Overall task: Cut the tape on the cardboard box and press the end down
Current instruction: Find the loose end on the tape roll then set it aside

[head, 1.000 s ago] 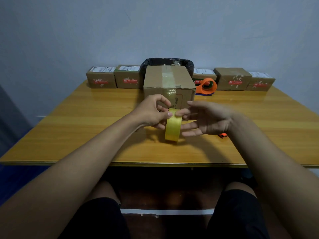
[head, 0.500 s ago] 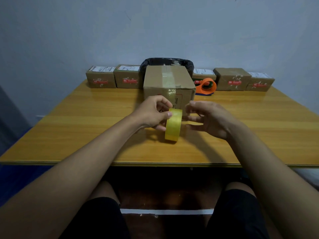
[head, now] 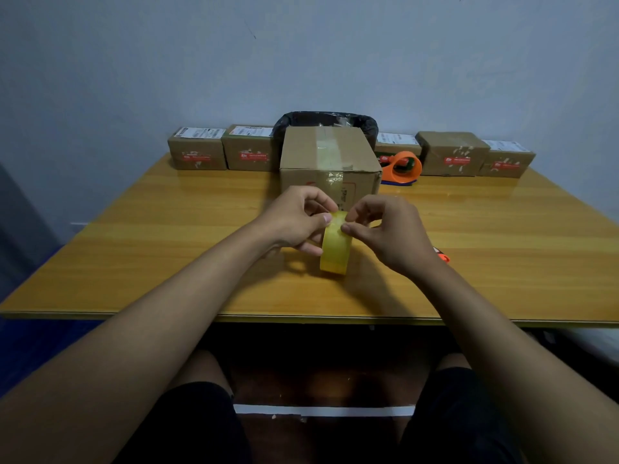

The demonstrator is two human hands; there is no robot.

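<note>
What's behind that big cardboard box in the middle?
Behind the big cardboard box a black bin liner's rim shows above it. The bin's body and contents are hidden by the box.

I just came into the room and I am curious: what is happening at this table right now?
A person sits at a wooden table holding a yellow tape roll upright on it. The left hand grips the roll, while the right hand pinches at its top, apparently looking for the loose end. A cardboard box stands just behind, already with a strip of tape along its top. No tape runs from the roll to the box.
</note>
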